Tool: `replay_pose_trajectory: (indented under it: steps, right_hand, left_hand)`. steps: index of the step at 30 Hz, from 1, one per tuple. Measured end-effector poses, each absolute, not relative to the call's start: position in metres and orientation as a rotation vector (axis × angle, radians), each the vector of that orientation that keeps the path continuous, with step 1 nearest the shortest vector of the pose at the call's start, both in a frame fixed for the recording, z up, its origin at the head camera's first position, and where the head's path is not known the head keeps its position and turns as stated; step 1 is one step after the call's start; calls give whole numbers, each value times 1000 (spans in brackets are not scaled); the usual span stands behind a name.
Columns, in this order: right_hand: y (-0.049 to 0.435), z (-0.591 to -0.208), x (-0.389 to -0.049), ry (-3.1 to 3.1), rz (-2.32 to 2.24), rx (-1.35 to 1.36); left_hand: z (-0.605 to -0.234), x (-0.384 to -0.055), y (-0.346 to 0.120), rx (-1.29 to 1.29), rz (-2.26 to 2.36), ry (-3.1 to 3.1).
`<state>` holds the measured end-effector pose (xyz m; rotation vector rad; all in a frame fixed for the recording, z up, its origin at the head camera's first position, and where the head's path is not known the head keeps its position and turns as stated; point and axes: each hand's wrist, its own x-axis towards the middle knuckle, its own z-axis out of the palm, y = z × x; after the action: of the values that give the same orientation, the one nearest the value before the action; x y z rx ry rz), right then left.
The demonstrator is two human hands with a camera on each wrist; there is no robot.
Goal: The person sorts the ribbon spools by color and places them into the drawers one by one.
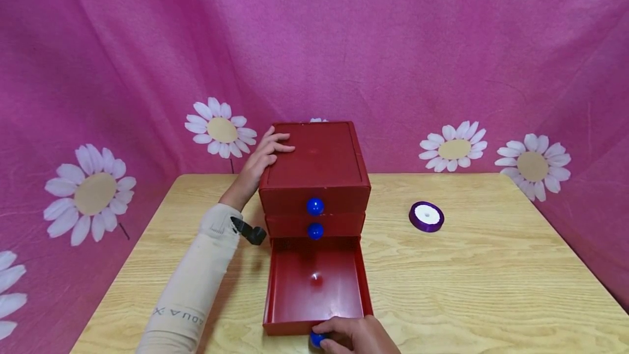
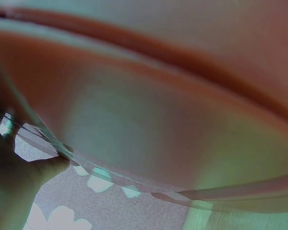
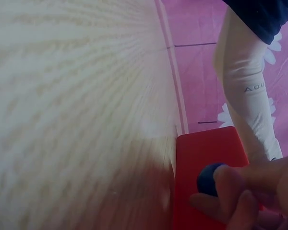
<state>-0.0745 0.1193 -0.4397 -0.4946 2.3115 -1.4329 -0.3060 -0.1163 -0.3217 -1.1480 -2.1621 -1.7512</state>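
Observation:
A red drawer cabinet [image 1: 316,160] with blue ball knobs stands at the middle of the table. Its bottom drawer [image 1: 314,288] is pulled far out toward me and holds nothing visible, while the two upper drawers are closed. With thumb and fingers my right hand [image 1: 361,335] pinches the blue knob [image 3: 209,179] on the bottom drawer's front. My left hand [image 1: 260,163] rests against the cabinet's upper left edge, fingers spread over the top. In the left wrist view the cabinet side [image 2: 134,120] fills most of the picture, with part of the left hand [image 2: 14,177] beside it.
A spool of purple ribbon [image 1: 426,217] lies on the wooden table [image 1: 467,277], right of the cabinet. Behind and at both sides hangs a pink cloth [image 1: 393,42] printed with white daisies. A small black wrist camera [image 1: 249,231] sticks out from the left sleeve near the cabinet.

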Motion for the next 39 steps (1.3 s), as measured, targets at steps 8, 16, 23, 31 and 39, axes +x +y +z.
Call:
replay_pose_trajectory:
  steps: [8,16,23,31,39]
  right_hand:
    - [120,-436,-71,2364,-1351,-584]
    - [123,-433,-70,2331,-1301,-578]
    - [133,-421,-70,2330,-1295,-546]
    - [145,-403,-68,2432,-1420,-555]
    - [163,-389,-76,2629,-1346,-443]
  left_hand:
    - [-320,-305,-116,-1153,-1741,-2163]
    - [-319,-302,-117,-1139,-1755,-2178]
    - [-319,-304,-115,-1148,-1755,-2167]
    - [-320,-305,-116,-1161,-1737,-2163]
    - [-325,-310,-117,-1144,-1748,-2183]
